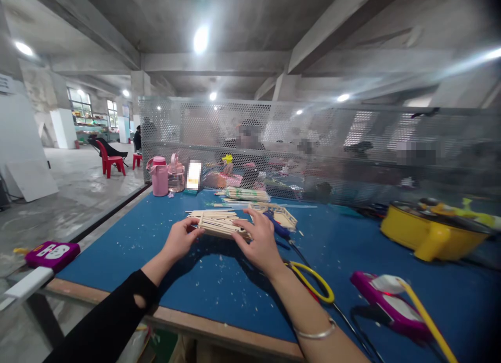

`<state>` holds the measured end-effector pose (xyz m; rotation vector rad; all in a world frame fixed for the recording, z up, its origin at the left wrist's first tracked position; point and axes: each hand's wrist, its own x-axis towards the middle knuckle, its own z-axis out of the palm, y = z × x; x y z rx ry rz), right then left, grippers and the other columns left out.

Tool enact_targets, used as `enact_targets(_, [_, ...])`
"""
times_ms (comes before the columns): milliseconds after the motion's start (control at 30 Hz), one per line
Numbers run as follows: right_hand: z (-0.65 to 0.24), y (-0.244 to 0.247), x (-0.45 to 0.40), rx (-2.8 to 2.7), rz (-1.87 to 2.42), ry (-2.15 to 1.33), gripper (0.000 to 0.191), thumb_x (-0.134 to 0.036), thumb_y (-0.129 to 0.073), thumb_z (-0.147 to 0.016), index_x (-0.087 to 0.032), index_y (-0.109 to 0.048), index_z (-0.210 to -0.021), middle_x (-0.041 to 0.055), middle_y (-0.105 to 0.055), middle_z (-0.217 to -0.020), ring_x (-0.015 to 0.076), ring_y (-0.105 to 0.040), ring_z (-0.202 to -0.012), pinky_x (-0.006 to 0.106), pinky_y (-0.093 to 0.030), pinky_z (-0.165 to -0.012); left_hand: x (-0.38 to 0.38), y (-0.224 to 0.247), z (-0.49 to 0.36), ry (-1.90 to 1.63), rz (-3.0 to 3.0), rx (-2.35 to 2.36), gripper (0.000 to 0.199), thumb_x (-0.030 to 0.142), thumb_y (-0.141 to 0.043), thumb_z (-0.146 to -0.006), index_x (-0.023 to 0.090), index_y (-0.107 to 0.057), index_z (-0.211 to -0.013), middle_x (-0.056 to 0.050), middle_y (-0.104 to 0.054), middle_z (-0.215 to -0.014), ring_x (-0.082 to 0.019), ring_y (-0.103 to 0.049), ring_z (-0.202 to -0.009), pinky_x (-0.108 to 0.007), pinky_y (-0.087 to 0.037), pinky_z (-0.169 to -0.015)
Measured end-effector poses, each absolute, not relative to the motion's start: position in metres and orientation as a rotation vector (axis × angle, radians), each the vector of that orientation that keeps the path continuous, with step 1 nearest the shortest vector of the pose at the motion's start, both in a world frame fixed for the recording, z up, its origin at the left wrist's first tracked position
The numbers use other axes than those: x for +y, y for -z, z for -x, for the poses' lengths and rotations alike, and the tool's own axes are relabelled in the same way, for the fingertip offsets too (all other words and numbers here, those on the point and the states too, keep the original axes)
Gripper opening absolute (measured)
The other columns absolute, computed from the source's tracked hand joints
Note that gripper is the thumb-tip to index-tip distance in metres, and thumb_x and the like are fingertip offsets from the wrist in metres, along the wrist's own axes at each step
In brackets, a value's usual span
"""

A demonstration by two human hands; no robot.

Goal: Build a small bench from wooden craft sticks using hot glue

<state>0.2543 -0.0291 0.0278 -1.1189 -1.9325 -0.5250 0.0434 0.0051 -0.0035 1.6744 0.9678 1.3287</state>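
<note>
In the middle of the blue table, a low piece made of thin wooden sticks (pixel 221 228) is between my two hands. My left hand (pixel 180 239) pinches its left end between thumb and fingers. My right hand (pixel 261 240) grips its right end, thumb in front and fingers over the top. Loose wooden sticks (pixel 215 214) lie just behind it, partly merging with it in view. Right behind my right hand, a blue glue gun (pixel 278 226) lies against a tray-like frame of wooden sticks (pixel 290 215).
Bundled sticks (pixel 246 194) lie farther back. A pink jug (pixel 159 178), a clear bottle (pixel 177 178) and a lit phone (pixel 193 175) stand back left. Right are a yellow pan (pixel 407 230), a purple power strip (pixel 391 305) and a yellow cable loop (pixel 319 277). Perforated panels (pixel 219 123) close the back.
</note>
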Motion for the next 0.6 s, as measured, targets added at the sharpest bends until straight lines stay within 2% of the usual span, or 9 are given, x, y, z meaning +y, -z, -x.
enact_targets(133, [-0.235,-0.031,-0.04,-1.939,1.065,0.658,0.019,-0.029,-0.054,-0.076,-0.024,-0.065,-0.091,0.0096,-0.049,-0.117,0.0264,-0.042,-0.109,0.048,-0.027,-0.094,0.003,0.001,-0.044,-1.347,-1.702,0.937,0.027,0.03,-0.062,-0.068,0.01,-0.062,-0.087,-0.003,-0.062,-0.066,-0.01,-0.05,-0.052,-0.023,-0.044,-0.052])
enact_targets(267, [-0.219,-0.033,-0.042,-1.968,1.042,0.602,0.02,-0.031,-0.054,-0.077,-0.024,-0.064,-0.092,0.0094,-0.051,-0.119,0.0268,-0.043,-0.11,0.049,-0.023,-0.096,0.002,0.003,-0.044,-1.362,-1.707,0.916,0.028,0.029,-0.064,-0.067,0.011,-0.063,-0.088,-0.004,-0.063,-0.069,-0.009,-0.05,-0.052,-0.022,-0.043,-0.052])
enact_targets(400, [-0.235,-0.035,-0.029,-1.798,1.053,0.326,0.031,-0.037,-0.049,-0.08,-0.019,-0.056,-0.104,0.011,-0.058,-0.107,0.0243,-0.05,-0.102,0.043,-0.034,-0.091,0.005,-0.001,-0.044,-1.402,-1.686,0.942,0.028,0.03,-0.06,-0.069,0.012,-0.063,-0.09,-0.004,-0.062,-0.07,-0.01,-0.052,-0.055,-0.022,-0.043,-0.051])
enact_targets(467, [-0.25,-0.035,-0.02,-1.62,1.094,0.109,0.031,-0.041,-0.043,-0.082,-0.018,-0.056,-0.099,0.0099,-0.062,-0.096,0.0226,-0.055,-0.092,0.039,-0.041,-0.083,0.011,-0.011,-0.044,-1.414,-1.672,0.964,0.029,0.031,-0.056,-0.071,0.012,-0.063,-0.092,-0.004,-0.062,-0.071,-0.011,-0.053,-0.057,-0.021,-0.043,-0.05])
enact_targets(600, [-0.272,-0.032,-0.01,-1.428,1.13,-0.246,0.038,-0.049,-0.039,-0.081,-0.016,-0.057,-0.089,0.0072,-0.062,-0.081,0.0202,-0.058,-0.079,0.036,-0.045,-0.075,0.026,-0.052,-0.042,-1.351,-1.93,0.945,0.027,0.031,-0.053,-0.073,0.014,-0.065,-0.089,-0.003,-0.062,-0.071,-0.009,-0.049,-0.053,-0.022,-0.042,-0.052])
